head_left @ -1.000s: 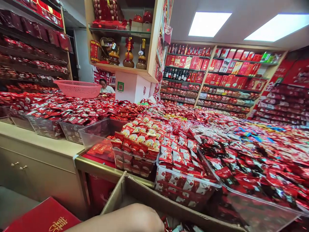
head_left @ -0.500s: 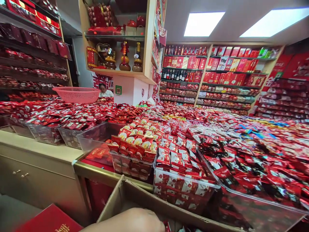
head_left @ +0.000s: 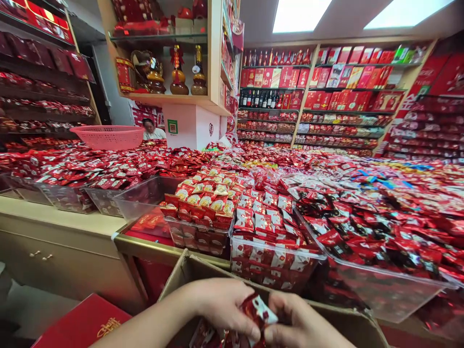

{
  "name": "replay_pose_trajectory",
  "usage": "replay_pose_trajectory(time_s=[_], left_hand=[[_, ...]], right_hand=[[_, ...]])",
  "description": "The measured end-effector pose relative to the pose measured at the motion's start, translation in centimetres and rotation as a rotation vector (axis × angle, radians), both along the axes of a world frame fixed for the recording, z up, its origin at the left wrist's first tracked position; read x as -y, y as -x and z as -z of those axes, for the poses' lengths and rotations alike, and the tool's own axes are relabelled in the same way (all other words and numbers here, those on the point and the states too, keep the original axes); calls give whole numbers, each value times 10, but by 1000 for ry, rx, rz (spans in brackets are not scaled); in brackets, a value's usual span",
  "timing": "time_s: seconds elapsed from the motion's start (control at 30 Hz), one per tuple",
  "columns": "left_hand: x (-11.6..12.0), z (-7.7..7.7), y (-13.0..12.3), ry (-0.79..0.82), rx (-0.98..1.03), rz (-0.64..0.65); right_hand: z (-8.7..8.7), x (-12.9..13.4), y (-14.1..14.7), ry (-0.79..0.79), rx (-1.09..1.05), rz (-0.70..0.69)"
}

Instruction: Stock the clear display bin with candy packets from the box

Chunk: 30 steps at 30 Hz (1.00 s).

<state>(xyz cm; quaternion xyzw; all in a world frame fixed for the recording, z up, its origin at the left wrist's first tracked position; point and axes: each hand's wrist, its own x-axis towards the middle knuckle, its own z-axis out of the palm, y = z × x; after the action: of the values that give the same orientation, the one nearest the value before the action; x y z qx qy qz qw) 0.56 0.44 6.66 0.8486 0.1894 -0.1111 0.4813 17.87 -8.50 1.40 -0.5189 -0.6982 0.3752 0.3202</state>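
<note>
Right hand (head_left: 295, 321) now visible, pinching a shiny packet (head_left: 263, 311) — left hand (head_left: 224, 305) pinching it too, carton (head_left: 195, 271) beneath

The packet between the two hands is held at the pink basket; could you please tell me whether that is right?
The place is wrong: the packet between left hand and right hand is held at the open carton, not the pink basket, as the head view shows.

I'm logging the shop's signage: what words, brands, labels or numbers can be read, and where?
No text reads surely.
Red box: gold characters, unclear.
Green sign: QR code, writing too small.
Heart sign: too small.
Held packet, bottles: print too blurred or small.
</note>
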Motion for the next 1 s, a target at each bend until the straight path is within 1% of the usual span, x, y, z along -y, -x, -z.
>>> replay_pose_trajectory(time_s=[0.07, 0.1, 0.13, 0.17, 0.23, 0.33, 0.43, 0.5, 0.53, 0.6, 0.67, 0.73, 0.77, 0.8, 0.83, 0.87, 0.9, 1.0], left_hand=[[0, -5, -2, 313, 121, -39], [0, -6, -2, 425, 154, -41], [-1, -7, -3, 500, 175, -37], [-2, -7, -4, 553, 191, -27], [-3, -4, -5, 640, 218, -6], [-6, 2, -6, 742, 257, -32], [-6, 7, -7, 769, 302, -102], [-6, 8, -8, 781, 329, -133], [-6, 7, -9, 798, 333, -136], [-6, 5, -9, 836, 313, -111], [-6, 1, -8, 860, 278, -93], [-6, -1, -6, 838, 278, -147], [-6, -2, -6, 801, 296, -202], [-5, -3, -5, 750, 321, -261], [-4, -3, -5, 693, 346, -312], [-3, -3, -5, 645, 368, -347], [-2, -3, -6, 607, 388, -367], [1, -2, -8, 551, 412, -374]], right_hand=[[-5, 1, -6, 125, -225, 22], [-9, 2, -8, 184, -351, 28], [-12, 2, -8, 236, -466, 28], [-15, 3, -8, 277, -555, 21], [-18, 4, -6, 333, -659, -1], [-17, 5, -4, 399, -771, 17], [-12, 6, -4, 365, -828, 39], [-11, 7, -5, 294, -820, 26], [-12, 7, -6, 240, -775, 28], [-15, 9, -7, 62, -566, 46], [-17, 9, -8, -186, -283, 67], [-17, 9, -9, -403, -101, 118], [-16, 9, -9, -468, -71, 149], [-15, 9, -10, -499, -73, 190], [-14, 8, -10, -499, -103, 242], [-12, 8, -11, -463, -156, 296], [-12, 8, -11, -392, -237, 355], [-12, 8, -6, -112, -578, 501]])
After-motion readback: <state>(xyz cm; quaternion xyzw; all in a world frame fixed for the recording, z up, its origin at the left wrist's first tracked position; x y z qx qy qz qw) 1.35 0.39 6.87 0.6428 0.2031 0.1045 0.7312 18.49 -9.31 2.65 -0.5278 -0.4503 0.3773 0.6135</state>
